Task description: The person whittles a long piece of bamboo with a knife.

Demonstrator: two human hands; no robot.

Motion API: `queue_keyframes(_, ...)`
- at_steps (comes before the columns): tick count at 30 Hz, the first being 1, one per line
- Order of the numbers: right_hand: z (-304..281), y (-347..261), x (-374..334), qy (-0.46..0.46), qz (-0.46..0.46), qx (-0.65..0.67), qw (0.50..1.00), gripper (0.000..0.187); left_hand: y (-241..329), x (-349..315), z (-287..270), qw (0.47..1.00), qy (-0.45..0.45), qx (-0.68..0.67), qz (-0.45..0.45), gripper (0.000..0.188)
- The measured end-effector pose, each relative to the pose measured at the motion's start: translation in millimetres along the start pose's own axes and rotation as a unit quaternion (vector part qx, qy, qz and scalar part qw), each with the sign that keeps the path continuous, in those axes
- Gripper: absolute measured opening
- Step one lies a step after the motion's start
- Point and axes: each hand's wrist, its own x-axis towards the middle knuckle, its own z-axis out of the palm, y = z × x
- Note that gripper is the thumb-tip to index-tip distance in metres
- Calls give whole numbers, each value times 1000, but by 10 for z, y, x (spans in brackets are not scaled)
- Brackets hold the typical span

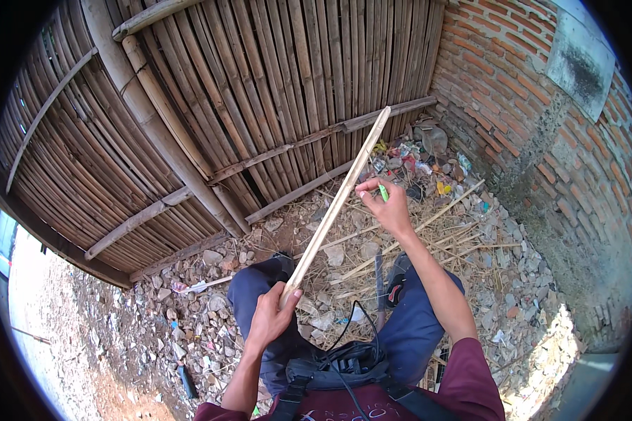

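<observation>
One long bamboo stick (337, 203) slants up over the person's knees. The left hand (270, 316) grips its bottom end tight. The right hand (386, 203) reaches out, pinching one green pen (383, 192) beside the stick.

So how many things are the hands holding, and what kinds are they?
Bamboo strip, gripped low by the left hand: 1
Green marker, in the right hand touching the strip: 1
Total: 2

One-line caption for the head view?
Left hand grips a bamboo slat; right hand holds a green marker against it.
</observation>
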Motion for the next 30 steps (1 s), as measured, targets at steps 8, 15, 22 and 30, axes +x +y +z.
queue_keyframes(8, 9, -19, -5, -38, -39, 66, 996, 28, -53, 5, -10, 1000, -2, -9, -5, 39)
queue_keyframes(15, -351, -215, -44, -86, 8, 300, 950, 41, -120, 46, -150, 998, 47, -36, -26, 38)
queue_keyframes(22, -937, 396, 27, 2, 8, -222, 975, 47, -238, 107, -325, 994, 95, -56, -4, 35)
queue_keyframes(30, -217, -477, -709, -62, 91, 161, 981, 52, -197, 422, -125, 985, 40, -123, 114, 55)
